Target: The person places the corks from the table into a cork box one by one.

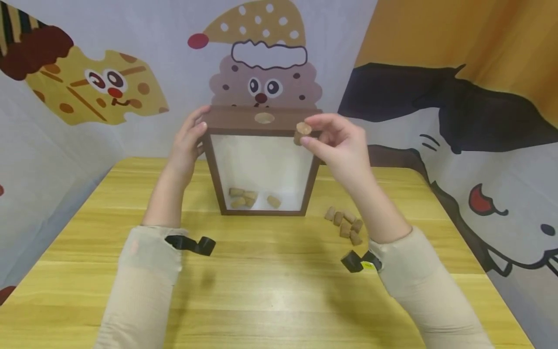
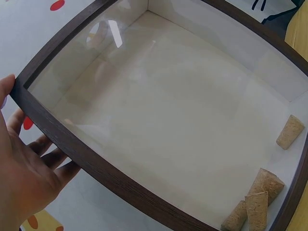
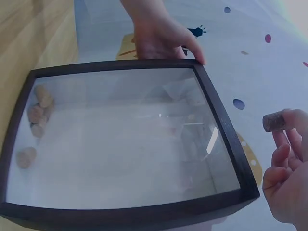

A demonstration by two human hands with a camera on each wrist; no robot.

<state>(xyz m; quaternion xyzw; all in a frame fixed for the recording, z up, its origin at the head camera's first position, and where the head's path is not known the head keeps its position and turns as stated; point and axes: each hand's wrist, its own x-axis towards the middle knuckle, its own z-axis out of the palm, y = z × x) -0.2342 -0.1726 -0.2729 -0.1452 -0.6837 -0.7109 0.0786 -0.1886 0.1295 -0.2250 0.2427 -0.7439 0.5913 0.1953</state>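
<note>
A brown-framed shadow box (image 1: 235, 119) with a clear front stands upright on the table, a round hole (image 1: 264, 118) in its top. Through the front, several tapered corks (image 2: 265, 186) show at the bottom, most of them bunched toward the left side. My left hand (image 1: 185, 145) grips the box's upper left corner, thumb at the front edge and the other fingers partly hidden behind the frame. Between thumb and fingertips, my right hand (image 1: 348, 145) pinches a cork (image 1: 303, 132) near the top right corner. In the right wrist view this cork (image 3: 274, 122) is held just beyond the frame.
Several loose corks (image 1: 344, 229) lie in a cluster on the wooden table (image 1: 270, 286), right of the box. Behind the table hangs a cloth (image 1: 174, 29) printed with cartoon figures. Each sleeve carries a small black wrist camera (image 1: 205, 245).
</note>
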